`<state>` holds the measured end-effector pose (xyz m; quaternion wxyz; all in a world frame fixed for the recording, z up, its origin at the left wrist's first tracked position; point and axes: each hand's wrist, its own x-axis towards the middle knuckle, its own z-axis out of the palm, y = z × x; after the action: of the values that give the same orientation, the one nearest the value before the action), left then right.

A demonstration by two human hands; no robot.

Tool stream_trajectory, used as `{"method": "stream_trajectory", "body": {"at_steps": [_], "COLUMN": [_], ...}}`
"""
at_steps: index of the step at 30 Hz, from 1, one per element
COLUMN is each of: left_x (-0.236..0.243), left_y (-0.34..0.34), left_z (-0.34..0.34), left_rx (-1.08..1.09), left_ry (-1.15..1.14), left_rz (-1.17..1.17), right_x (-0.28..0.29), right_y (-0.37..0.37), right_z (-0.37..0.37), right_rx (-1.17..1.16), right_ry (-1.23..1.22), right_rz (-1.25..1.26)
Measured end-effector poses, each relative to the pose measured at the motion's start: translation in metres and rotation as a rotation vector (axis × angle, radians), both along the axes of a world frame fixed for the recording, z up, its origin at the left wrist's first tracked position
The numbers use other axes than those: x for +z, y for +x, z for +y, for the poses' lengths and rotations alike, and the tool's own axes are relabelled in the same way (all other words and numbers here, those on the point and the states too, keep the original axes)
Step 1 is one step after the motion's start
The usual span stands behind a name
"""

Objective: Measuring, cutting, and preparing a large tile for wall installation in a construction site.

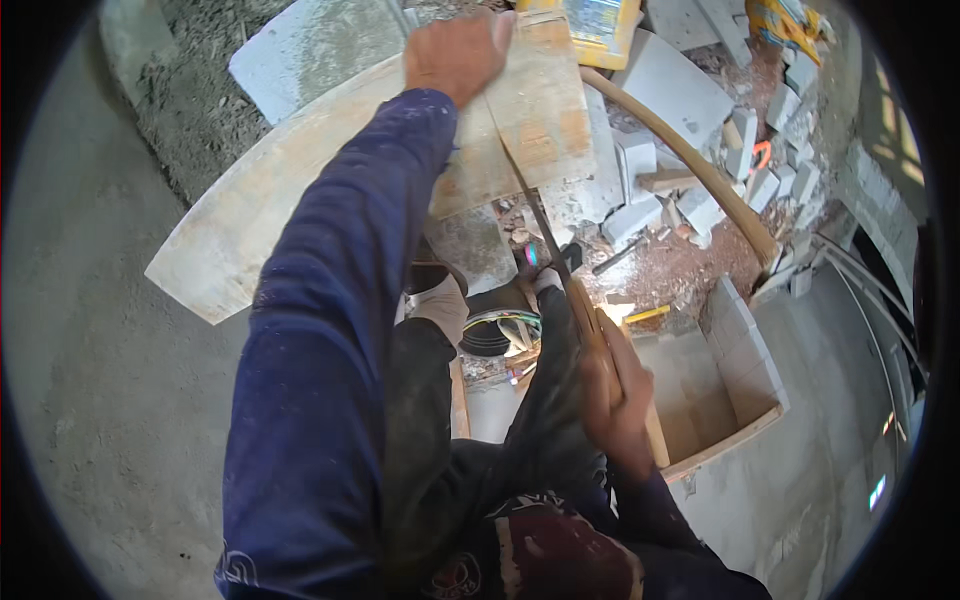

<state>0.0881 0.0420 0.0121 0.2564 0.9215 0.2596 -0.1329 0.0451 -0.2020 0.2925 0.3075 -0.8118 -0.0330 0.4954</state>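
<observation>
A long pale wooden board point(530, 110) with worn, stained faces lies across the upper middle. My left hand point(458, 58) presses on its far edge, fingers curled down and partly hidden. In my right hand point(615, 395) is a handsaw point(548, 238), gripped by its wooden handle. Its narrow dark blade slants up and left to the board, where the tip meets a thin line in the wood. The blue sleeve of my left arm point(330, 290) covers part of the board. Below it show my legs in dark trousers.
Broken pale blocks point(635, 215) and rubble lie at the upper right, beside a curved wooden handle point(690, 155). A wooden box point(745, 350) stands right of my right hand. A yellow container point(608, 30) is at the top. Coiled hoses point(500, 330) lie between my legs.
</observation>
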Motion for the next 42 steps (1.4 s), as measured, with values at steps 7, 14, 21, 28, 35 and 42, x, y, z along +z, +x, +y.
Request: {"method": "stream_trajectory", "body": {"at_steps": [7, 14, 21, 28, 35, 42], "left_x": [-0.014, -0.001, 0.000, -0.006, -0.009, -0.007], "left_y": [0.021, 0.025, -0.006, 0.015, 0.017, 0.019], "left_z": [0.003, 0.015, 0.006, 0.005, 0.011, 0.011], "left_rx": [0.032, 0.017, 0.030, 0.034, 0.031, 0.047], "left_ry": [0.037, -0.005, 0.024, 0.022, 0.047, 0.057], "left_rz": [-0.146, 0.009, -0.007, -0.088, 0.003, -0.038], "right_x": [-0.173, -0.184, -0.009, -0.165, -0.198, -0.183], "right_y": [0.028, 0.003, 0.000, 0.007, -0.014, 0.001], "right_z": [0.061, 0.038, 0.019, 0.021, 0.026, 0.027], "right_rx": [0.092, 0.017, 0.103, 0.263, -0.083, -0.007], "right_ry": [0.113, 0.327, 0.014, 0.155, 0.319, 0.339], "right_rz": [-0.381, -0.541, -0.116, -0.543, -0.389, -0.420]}}
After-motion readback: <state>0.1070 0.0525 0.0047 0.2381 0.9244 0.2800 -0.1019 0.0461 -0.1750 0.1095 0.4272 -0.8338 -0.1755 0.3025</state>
